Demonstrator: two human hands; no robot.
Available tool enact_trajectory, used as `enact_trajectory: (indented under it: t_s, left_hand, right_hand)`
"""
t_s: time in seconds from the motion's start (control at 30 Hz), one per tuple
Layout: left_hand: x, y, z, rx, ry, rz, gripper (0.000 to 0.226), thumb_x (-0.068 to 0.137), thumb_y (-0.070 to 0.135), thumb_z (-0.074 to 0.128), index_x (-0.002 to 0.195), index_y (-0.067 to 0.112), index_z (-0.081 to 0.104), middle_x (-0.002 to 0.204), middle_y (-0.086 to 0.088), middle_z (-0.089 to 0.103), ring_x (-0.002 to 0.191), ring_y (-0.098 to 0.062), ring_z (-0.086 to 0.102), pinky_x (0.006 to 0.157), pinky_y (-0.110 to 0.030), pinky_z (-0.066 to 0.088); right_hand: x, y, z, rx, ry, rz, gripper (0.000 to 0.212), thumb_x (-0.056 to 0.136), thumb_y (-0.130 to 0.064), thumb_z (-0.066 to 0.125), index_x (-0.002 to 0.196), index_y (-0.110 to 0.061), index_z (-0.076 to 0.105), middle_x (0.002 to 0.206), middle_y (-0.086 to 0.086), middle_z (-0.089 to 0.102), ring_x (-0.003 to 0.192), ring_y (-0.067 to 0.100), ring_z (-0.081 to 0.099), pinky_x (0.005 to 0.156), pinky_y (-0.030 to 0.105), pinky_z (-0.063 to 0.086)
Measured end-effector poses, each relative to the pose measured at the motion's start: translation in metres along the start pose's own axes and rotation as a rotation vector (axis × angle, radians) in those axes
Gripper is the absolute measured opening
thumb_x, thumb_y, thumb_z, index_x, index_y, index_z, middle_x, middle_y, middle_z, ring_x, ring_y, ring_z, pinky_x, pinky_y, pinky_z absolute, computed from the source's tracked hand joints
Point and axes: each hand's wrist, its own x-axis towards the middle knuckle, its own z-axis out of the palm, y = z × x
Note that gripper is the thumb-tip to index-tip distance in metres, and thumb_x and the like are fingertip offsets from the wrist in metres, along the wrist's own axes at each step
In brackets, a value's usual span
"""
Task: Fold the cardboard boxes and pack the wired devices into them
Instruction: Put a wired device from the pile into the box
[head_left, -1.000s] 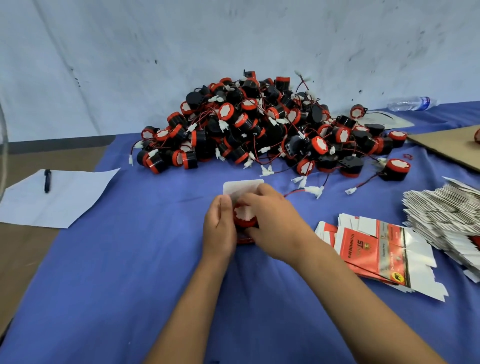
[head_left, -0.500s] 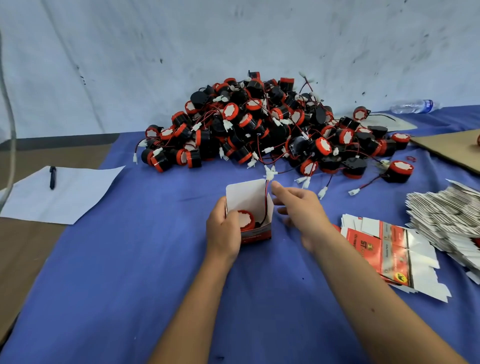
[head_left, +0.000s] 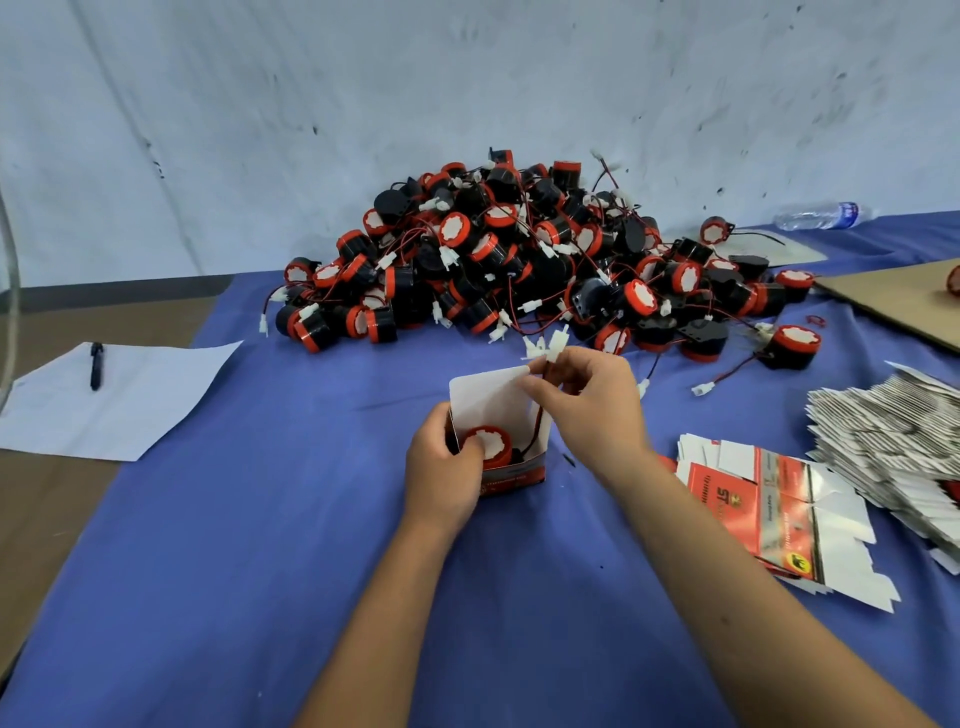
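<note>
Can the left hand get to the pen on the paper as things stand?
Probably not yet. The path over the blue cloth to the pen looks free, but the left hand grips the open box and would have to let go.

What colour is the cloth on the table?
Blue, seen plainly in the head view: the cloth.

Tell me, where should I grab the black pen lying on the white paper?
Pinch the pen across the middle of its barrel, coming straight down from above. It lies flat on the sheet of paper, pointing away from you, so both long sides are free, and nothing sits beside it. The middle probably keeps it balanced as it lifts.
</note>
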Motion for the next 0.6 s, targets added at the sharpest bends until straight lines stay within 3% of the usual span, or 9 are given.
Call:
enact_trajectory:
  t_s: [0.07, 0.17, 0.27, 0.37, 0.5, 0.6]
  left_hand:
    - [0.001, -0.002, 0.002, 0.023, 0.031, 0.015, 0.017, 0.096, 0.003, 0.056, 0.103, 0.015, 0.066, 0.097, -0.001, 0.073, 0.094, -0.024, 0.068, 0.082, -0.040, 0.056]
    - [0.000, -0.003, 0.005, 0.037, 0.058, 0.045, 0.012, 0.100, 0.010, 0.055, 0.100, 0.015, 0.065, 0.093, 0.000, 0.071, 0.089, -0.022, 0.066, 0.073, -0.035, 0.052]
    - [0.000, -0.003, 0.004, 0.022, 0.063, 0.036, 0.016, 0.104, 0.015, 0.050, 0.100, 0.012, 0.065, 0.095, -0.004, 0.071, 0.093, -0.026, 0.066, 0.081, -0.042, 0.053]
    - [-0.001, -0.001, 0.002, 0.003, 0.027, 0.001, 0.017, 0.097, 0.006, 0.054, 0.101, 0.015, 0.067, 0.098, -0.003, 0.073, 0.095, -0.025, 0.067, 0.084, -0.042, 0.055]
    - [0.000, 0.000, 0.003, 0.017, 0.017, 0.025, 0.015, 0.091, 0.002, 0.060, 0.099, 0.013, 0.067, 0.093, -0.005, 0.074, 0.091, -0.027, 0.068, 0.075, -0.038, 0.055]
    - [-0.001, 0.001, 0.006, 0.030, 0.050, 0.041, 0.006, 0.088, 0.008, 0.068, 0.089, 0.013, 0.065, 0.084, -0.005, 0.073, 0.079, -0.026, 0.066, 0.068, -0.041, 0.053]
  right_hand:
    - [-0.007, -0.003, -0.003, -0.304, 0.093, -0.286, 0.012, 0.086, -0.011, 0.080, 0.080, -0.009, 0.070, 0.077, 0.000, 0.065, 0.066, 0.017, 0.054, 0.063, 0.036, 0.049]
    - [-0.025, -0.014, 0.003, -0.486, 0.042, -0.562, 0.018, 0.087, -0.011, 0.074, 0.074, -0.008, 0.062, 0.073, 0.003, 0.055, 0.061, 0.025, 0.049, 0.051, 0.038, 0.044]
    - [-0.028, -0.020, 0.004, -0.592, 0.069, -0.511, 0.022, 0.084, 0.002, 0.070, 0.070, -0.007, 0.056, 0.070, 0.007, 0.051, 0.056, 0.031, 0.044, 0.046, 0.041, 0.042]
    - [-0.026, -0.023, -0.004, -0.595, 0.092, -0.414, 0.024, 0.085, 0.003, 0.072, 0.068, -0.006, 0.057, 0.067, 0.002, 0.045, 0.058, 0.026, 0.039, 0.052, 0.033, 0.031]
    - [-0.029, -0.032, -0.004, -0.682, -0.004, -0.390, 0.019, 0.088, -0.003, 0.065, 0.072, -0.008, 0.056, 0.072, 0.003, 0.049, 0.065, 0.029, 0.047, 0.056, 0.037, 0.034]
    - [-0.035, -0.042, 0.006, -0.794, -0.080, -0.359, 0.020, 0.085, -0.006, 0.058, 0.071, -0.015, 0.047, 0.073, 0.000, 0.048, 0.067, 0.028, 0.047, 0.056, 0.036, 0.026]
